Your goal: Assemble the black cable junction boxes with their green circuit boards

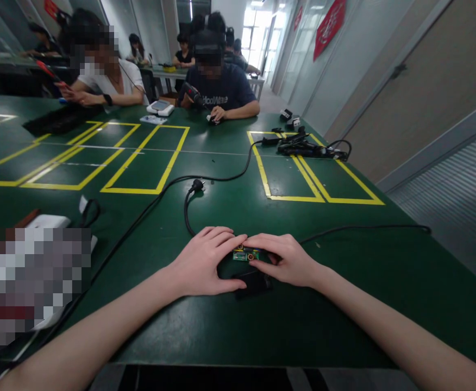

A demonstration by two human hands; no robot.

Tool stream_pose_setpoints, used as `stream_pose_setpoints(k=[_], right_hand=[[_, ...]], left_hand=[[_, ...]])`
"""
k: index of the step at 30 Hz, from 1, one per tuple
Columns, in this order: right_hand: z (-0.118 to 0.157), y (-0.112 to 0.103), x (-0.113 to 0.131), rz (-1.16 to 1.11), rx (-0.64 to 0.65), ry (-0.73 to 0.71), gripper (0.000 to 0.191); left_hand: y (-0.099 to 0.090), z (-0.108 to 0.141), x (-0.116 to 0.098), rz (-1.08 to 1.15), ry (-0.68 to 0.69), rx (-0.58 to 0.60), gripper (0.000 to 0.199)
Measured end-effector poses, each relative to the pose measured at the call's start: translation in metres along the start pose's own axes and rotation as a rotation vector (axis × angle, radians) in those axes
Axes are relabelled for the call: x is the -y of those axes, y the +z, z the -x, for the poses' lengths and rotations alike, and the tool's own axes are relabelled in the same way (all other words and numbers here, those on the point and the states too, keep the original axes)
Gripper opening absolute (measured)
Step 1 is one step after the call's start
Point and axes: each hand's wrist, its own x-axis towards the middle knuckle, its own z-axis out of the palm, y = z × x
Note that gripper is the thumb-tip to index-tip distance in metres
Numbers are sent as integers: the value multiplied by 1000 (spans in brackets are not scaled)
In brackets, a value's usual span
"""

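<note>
A small green circuit board [242, 255] with copper-coloured ring coils lies between my two hands, partly covered by fingers. My right hand [290, 260] is closed on its right side, index finger above and thumb tip at the near edge. My left hand [207, 263] reaches over from the other side with its fingers stretched out. Its index fingertip touches the board's far edge, while the thumb stands apart and rests at a flat black plastic piece [254, 283]. That piece lies on the table just below the board. Black cable runs out from behind both hands.
A black power plug [198, 186] lies beyond my left hand, and a long cable [152, 201] crosses the green table [205, 336]. Black adapters and cords [303, 145] are heaped at the far right. A blurred-out stack [34, 271] stands left. Two people sit opposite, one holding a power tool [193, 93].
</note>
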Motion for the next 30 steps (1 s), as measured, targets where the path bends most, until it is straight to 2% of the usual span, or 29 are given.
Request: stream_pose_setpoints(k=[7, 19, 25, 30], right_hand=[[1, 6, -5, 77, -82, -35, 30], [-2, 2, -2, 60, -36, -61, 32], [-4, 5, -4, 121, -15, 4, 33], [-3, -1, 1, 81, -19, -55, 38]], left_hand=[[0, 0, 3, 33, -17, 19, 88], [2, 0, 14, 53, -62, 41, 95], [4, 0, 17, 77, -81, 1, 89], [6, 1, 14, 85, -88, -36, 73]])
